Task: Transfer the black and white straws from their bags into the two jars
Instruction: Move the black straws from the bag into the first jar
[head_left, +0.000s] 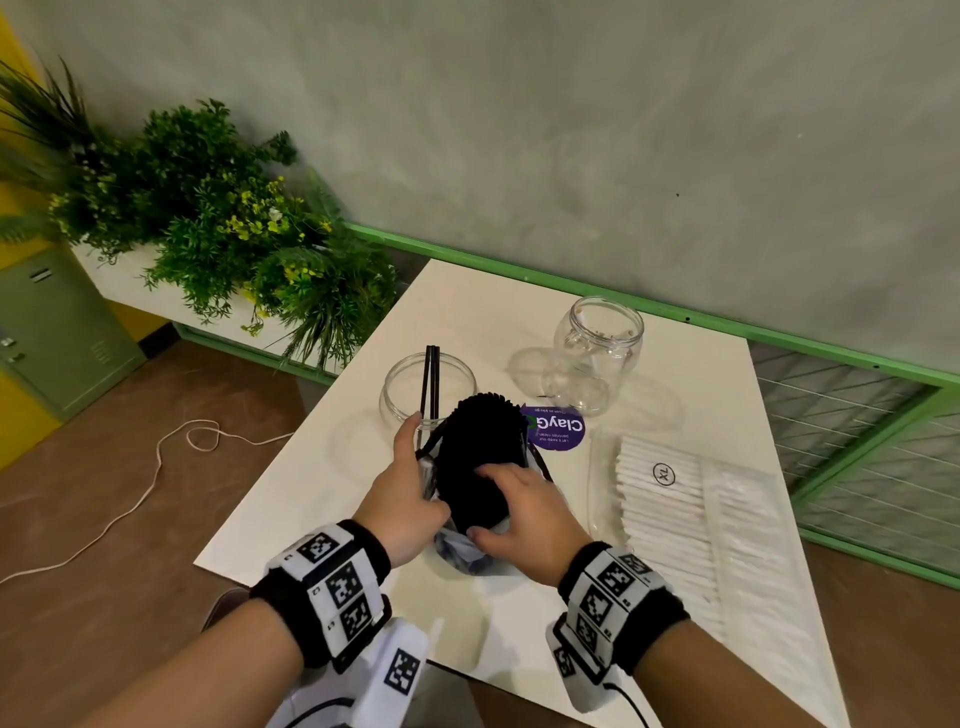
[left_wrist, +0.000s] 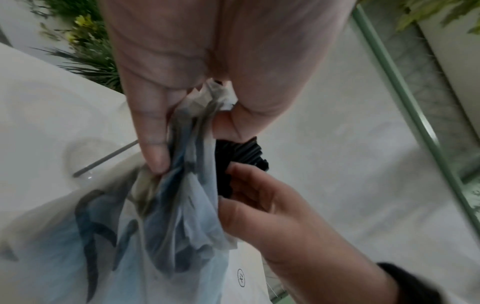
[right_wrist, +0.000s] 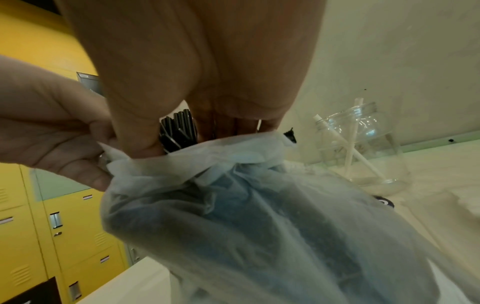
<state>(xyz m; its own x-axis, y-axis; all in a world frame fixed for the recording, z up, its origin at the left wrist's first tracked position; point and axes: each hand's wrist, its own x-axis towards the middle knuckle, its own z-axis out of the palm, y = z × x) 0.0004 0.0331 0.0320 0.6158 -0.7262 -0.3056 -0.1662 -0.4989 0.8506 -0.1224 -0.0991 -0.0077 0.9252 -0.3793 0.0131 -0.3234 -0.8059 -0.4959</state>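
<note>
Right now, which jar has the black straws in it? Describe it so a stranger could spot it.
On the white table, two clear jars stand beyond the hands. It is the left jar, lower and wider-mouthed, just past the left hand. Two black straws stand in it; the right jar has none.

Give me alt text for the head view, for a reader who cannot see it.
Both hands work a bundle of black straws out of a thin plastic bag on a white table: left hand grips the bag, right hand the bundle. Behind stand two clear jars, the left jar holding two black straws.
</note>
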